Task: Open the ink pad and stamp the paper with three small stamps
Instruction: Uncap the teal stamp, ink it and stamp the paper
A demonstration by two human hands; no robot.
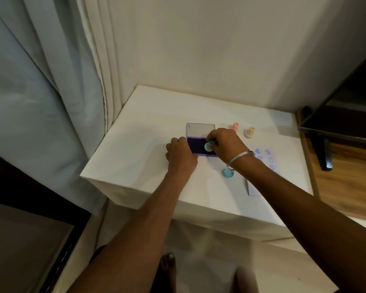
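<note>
Teal stamp [208, 146] meets the dark ink pad [201, 145], pinched in the right hand [224, 145].

Left hand [181, 154], fingers curled, steadies the pad's near-left edge; the clear lid [200, 130] lies open beyond both hands. Paper [262, 163], already printed, sits under the right wrist, a teal cap [228, 172] beside it. Inking seems underway; next comes a level press onto bare paper.

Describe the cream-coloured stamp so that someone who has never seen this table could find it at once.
Start at the white table and find the open ink pad near its middle. Two small stamps stand upright to the right of the pad's clear lid, toward the wall. The cream stamp is the right one of the pair; its neighbour, the pink stamp, differs only in colour.
</note>
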